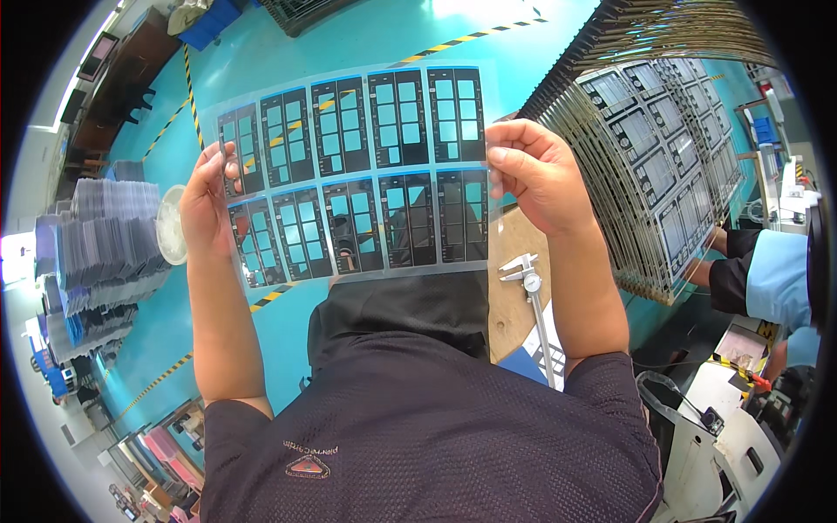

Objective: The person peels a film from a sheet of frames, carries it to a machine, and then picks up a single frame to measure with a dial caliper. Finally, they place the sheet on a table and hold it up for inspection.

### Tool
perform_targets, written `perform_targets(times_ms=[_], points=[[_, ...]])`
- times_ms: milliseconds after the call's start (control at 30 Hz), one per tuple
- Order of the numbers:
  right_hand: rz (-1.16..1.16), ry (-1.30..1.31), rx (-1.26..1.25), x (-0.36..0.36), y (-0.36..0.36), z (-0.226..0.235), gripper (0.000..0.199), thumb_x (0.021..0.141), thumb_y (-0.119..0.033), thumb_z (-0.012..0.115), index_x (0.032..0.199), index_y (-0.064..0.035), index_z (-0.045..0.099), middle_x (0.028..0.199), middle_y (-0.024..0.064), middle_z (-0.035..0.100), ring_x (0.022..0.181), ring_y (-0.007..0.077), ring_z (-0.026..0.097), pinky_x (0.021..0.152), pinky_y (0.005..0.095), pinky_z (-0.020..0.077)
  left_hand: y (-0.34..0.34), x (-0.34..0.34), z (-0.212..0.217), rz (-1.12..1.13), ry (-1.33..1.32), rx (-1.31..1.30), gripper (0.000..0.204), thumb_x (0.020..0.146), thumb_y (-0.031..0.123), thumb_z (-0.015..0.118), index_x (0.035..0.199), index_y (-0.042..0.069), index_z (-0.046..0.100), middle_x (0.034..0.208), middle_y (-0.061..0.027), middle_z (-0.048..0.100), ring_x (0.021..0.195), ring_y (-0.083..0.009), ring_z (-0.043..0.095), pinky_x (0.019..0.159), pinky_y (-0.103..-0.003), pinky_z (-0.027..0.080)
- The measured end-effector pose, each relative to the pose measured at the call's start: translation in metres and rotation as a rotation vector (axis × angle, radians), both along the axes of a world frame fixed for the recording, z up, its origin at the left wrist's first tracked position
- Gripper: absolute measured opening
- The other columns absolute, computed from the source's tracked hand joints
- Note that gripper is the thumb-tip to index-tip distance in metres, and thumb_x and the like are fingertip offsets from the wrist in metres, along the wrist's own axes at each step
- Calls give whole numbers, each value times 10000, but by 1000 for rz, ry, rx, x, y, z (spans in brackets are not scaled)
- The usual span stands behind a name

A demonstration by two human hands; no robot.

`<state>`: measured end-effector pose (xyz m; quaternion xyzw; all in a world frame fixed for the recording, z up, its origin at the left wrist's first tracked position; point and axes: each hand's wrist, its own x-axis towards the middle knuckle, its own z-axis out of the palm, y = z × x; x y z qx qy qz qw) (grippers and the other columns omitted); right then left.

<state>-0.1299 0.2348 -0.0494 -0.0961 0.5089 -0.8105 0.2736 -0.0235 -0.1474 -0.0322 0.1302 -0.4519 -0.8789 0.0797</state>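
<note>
While the left hand (205, 196) pinches one edge between thumb and fingers, the right hand (542, 179) closes its thumb and fingers on the opposite edge, so each grip is narrow and holding the same clear sheet (353, 173). That sheet is raised in front of the person, above the lap, and bears two rows of black panels (398, 122) with see-through windows, five to a row, through which the blue-green floor (366, 44) shows. Below the right hand, a pair of calipers (532, 281) with a round dial lies on a brown counter (504, 327), its long bar reaching over a white and black patterned sheet. Further right stands a wire rack (671, 39) filled with framed panels, with another person's light blue sleeve (776, 275) near it; to the far left are tall piles of grey sheets (109, 231)
</note>
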Motion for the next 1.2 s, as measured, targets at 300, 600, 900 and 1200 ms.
perform_targets(times_ms=[300,600,900,1200], points=[[-19,-74,143,17,-16,-7,121,1009,-162,470,1085,-68,458,881,96,648,716,167,661,592,307,568,9,0,-4,24,-12,24,187,967,88,470,1100,-23,539,793,-58,565,702,-146,547,623,-234,503],[-41,-27,86,23,-19,-16,170,1013,-185,478,1106,-47,445,830,97,645,638,130,623,530,277,550,4,2,-8,-16,19,62,193,963,81,463,1104,-32,531,792,-68,568,726,-153,560,636,-244,519],[-74,-76,75,27,-19,-10,198,1009,-181,488,1121,-21,453,831,100,641,632,110,618,517,270,558,2,1,-17,-17,-17,45,193,966,91,474,1104,-31,533,793,-67,569,715,-156,566,630,-254,529],[-49,-101,73,26,-16,-16,185,1003,-187,496,1130,-57,464,892,99,645,690,159,650,520,295,572,1,2,-25,34,-90,-3,193,968,104,492,1107,-20,543,790,-49,570,699,-144,554,632,-248,517]])
